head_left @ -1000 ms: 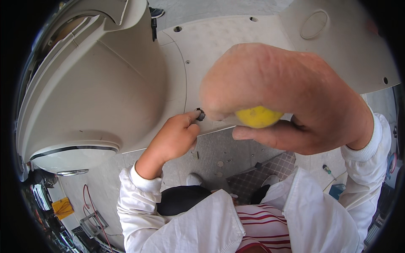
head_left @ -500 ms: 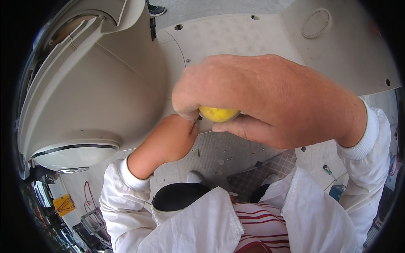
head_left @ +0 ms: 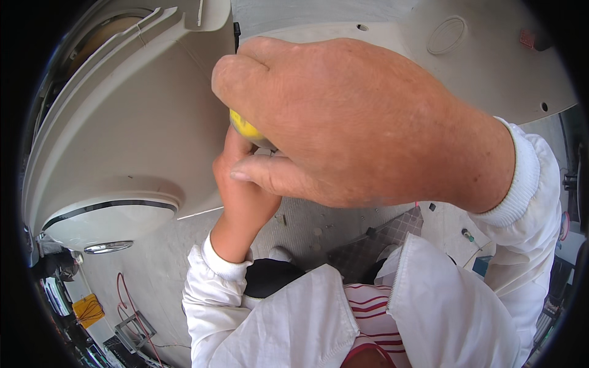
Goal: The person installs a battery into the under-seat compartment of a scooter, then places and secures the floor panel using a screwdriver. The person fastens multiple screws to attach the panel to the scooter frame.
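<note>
1. Nearest, from centre toward 12 o'clock, the right hand (head_left: 343,116) is curled round a yellow-ended thing (head_left: 245,127), which shows at about 11 o'clock.
2. Just beyond, at 9 o'clock, is the left hand (head_left: 236,191); the right thumb overlaps its back. Its fingers are hidden, so I cannot tell whether they grip anything.
3. Over the last second, the right hand has shifted toward 10 o'clock, covering the hole where a left fingertip rested. Both hands now work close together, with their contact point out of sight.
4. Behind them, the beige moulded panel (head_left: 123,135) bulges at 9 to 10 o'clock and runs across 12.
5. Farther off, at 2 o'clock, it carries a small red patch (head_left: 526,38); I cannot make out any writing.
</note>
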`<state>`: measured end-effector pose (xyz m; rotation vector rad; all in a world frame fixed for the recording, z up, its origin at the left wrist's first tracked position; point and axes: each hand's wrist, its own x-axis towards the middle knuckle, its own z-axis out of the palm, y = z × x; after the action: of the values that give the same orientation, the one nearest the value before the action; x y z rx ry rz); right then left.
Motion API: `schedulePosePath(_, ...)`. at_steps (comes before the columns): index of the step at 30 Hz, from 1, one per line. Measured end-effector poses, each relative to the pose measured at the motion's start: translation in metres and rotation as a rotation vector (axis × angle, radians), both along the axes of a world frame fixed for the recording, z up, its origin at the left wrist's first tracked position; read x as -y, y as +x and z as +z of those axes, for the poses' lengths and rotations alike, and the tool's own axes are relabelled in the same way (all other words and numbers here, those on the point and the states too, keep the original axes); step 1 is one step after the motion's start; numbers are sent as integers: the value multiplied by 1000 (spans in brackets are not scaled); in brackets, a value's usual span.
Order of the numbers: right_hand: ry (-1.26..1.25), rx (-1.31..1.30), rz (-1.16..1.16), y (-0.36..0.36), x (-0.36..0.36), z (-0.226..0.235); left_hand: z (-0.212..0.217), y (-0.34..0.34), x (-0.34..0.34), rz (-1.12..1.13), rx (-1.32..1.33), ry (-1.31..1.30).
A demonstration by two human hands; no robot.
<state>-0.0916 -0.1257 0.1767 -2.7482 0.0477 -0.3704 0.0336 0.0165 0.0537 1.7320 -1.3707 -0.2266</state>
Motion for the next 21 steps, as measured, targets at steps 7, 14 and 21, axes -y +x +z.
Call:
schedulePosePath(7, -183, -225, 115, -11, 27, 21, 18, 11, 13, -246, -175, -7)
schedulePosePath(14, -190, -14, 31, -7, -3, 21, 16, 12, 5, -315, -570, -36)
schedulePosePath(21, -298, -213, -62, 2, -6, 16, 12, 17, 8, -226, -587, -89)
